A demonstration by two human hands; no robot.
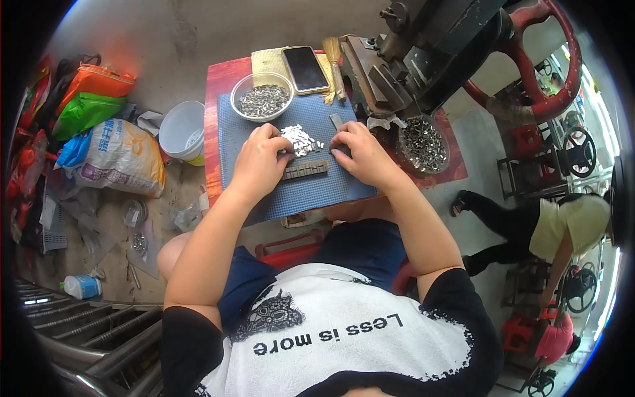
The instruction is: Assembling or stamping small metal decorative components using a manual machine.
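A dark metal block with a row of slots (305,170) lies on the blue textured mat (301,197). My left hand (261,159) is at the block's left end, thumb and fingers curled together; what they grip, if anything, is hidden. Just beyond the block lies a loose pile of small white and silvery metal pieces (301,140). My right hand (360,153) is to the right of the pile, fingers bent in toward the thumb in a pinch over the mat; anything between them is too small to make out. A flat grey metal strip (337,122) lies beyond its fingers.
A clear bowl of small metal parts (264,99), a phone (306,68) and a straw brush (334,63) are at the back. On the right stand a machine press (423,59) with a red wheel and a tub of dark parts (423,147). A white bucket (183,132) is left.
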